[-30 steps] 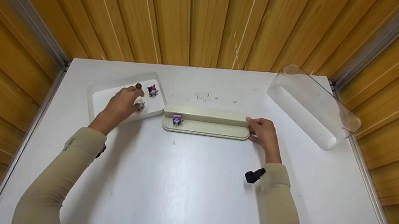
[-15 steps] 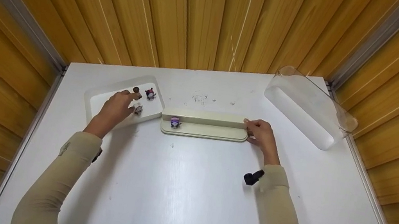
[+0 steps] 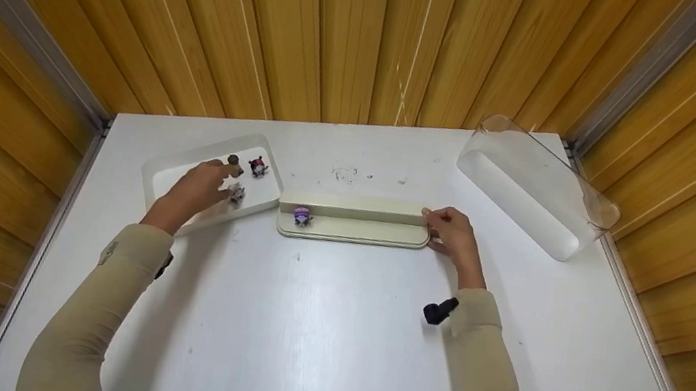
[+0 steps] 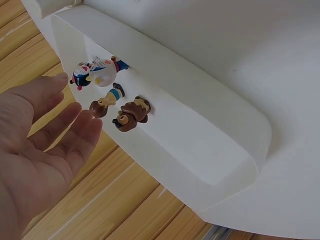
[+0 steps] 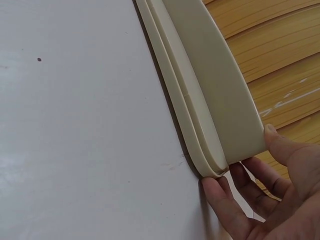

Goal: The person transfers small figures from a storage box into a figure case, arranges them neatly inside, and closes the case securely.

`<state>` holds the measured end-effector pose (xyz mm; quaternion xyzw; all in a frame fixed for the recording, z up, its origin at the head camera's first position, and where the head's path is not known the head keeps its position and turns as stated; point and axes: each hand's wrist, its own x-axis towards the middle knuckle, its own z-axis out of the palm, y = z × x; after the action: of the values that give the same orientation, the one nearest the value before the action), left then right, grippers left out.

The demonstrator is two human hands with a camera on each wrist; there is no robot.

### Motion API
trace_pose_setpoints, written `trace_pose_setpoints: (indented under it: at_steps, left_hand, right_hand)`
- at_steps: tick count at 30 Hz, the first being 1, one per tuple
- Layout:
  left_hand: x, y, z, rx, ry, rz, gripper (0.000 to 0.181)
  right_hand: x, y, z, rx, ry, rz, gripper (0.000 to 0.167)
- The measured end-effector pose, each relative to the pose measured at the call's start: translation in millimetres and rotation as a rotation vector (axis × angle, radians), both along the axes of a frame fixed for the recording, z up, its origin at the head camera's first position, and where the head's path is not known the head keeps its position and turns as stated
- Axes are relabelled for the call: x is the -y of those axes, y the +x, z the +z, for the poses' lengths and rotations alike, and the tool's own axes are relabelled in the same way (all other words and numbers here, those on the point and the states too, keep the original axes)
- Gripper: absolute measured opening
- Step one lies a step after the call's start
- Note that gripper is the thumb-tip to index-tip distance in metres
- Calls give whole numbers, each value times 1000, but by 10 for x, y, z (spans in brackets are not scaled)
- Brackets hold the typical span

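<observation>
My left hand [image 3: 193,190] [image 4: 45,135] is over the white tray [image 3: 185,153] [image 4: 215,145], fingers loosely bent and nothing gripped. Its fingertips are beside a small brown-haired figurine [image 4: 98,108]; contact cannot be told. A brown-suited figurine [image 4: 132,115] and a white-and-blue one [image 4: 105,72] lie close by. The beige stepped stand [image 3: 353,227] [image 5: 220,85] bears a purple-topped figurine [image 3: 302,217] near its left end. At the right end, my right hand [image 3: 455,233] [image 5: 280,195] grips the stand, thumb on the raised back part and fingers at the lower edge.
A clear cover [image 3: 549,163] with a white base [image 3: 519,204] lies at the back right. White tabletop [image 3: 300,333] stretches in front of the stand. Wood-patterned panels [image 3: 345,29] rise behind the table and along both sides.
My left hand has drawn slightly left over the tray, its thumb a little farther from the figurines. The right hand keeps its hold. The head view has shifted slightly.
</observation>
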<state>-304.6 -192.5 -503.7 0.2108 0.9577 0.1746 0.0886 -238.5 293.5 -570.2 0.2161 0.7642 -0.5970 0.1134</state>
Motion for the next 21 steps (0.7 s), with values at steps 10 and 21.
trace_pose_setpoints:
  at_steps: [10, 21]
  left_hand:
    - [131, -112, 24, -96, -144, -60, 29]
    - [194, -278, -123, -48, -213, -43, 38]
  right_hand:
    - [-28, 15, 9, 2, 12, -1, 37]
    - [-17, 11, 9, -24, 12, 11, 36]
